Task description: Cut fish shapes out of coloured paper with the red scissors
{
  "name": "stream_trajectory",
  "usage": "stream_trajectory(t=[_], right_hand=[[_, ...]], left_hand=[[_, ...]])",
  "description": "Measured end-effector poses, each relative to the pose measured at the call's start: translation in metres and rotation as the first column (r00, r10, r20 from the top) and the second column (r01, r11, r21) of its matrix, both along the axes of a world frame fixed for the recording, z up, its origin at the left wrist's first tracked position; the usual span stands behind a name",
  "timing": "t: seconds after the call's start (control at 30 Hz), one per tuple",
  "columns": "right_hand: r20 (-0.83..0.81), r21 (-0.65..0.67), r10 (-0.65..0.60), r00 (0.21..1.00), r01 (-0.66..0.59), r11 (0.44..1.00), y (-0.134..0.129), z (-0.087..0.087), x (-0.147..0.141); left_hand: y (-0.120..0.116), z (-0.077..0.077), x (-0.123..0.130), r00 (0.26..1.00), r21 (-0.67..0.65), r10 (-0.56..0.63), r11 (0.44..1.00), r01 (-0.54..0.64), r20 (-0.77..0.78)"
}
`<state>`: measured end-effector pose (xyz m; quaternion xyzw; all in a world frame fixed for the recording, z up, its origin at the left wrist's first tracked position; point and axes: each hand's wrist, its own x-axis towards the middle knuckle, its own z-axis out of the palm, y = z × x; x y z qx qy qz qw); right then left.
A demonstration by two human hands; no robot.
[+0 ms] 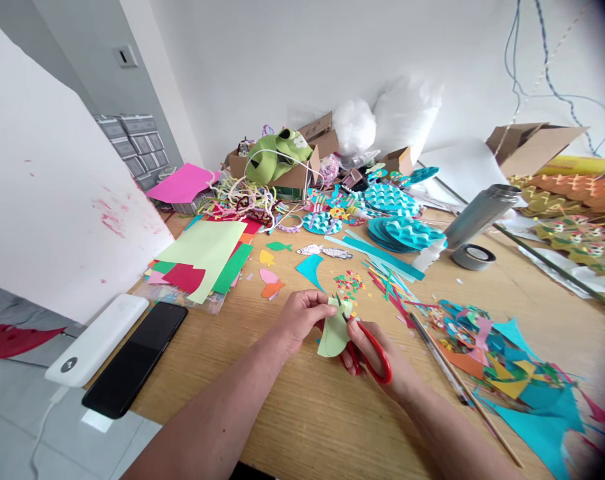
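One pale-green paper piece (curve-edged) | left fingers pinching it | right fingers gripping red-handled scissors

At centre, the pale green paper hides fingertips of the left hand. The left edge crops a large white board.

Black phone beside power bank; flask near tape.

Single head-worn view, facing forward and down (fairly wide), close over a table, wall beyond.
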<state>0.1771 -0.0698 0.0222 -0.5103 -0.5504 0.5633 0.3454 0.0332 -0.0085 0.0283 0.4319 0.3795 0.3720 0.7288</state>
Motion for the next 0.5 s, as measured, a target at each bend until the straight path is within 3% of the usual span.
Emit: stream_trajectory(t=[0.5], right_hand=[[0.018,0.017,-0.015,1.0,0.015,1.0,0.0001,0.0067,-0.0017]], left_hand=[[0.0005,-0.0004,0.0001,1.0,-0.001,-0.003,1.0,0.003,0.003]])
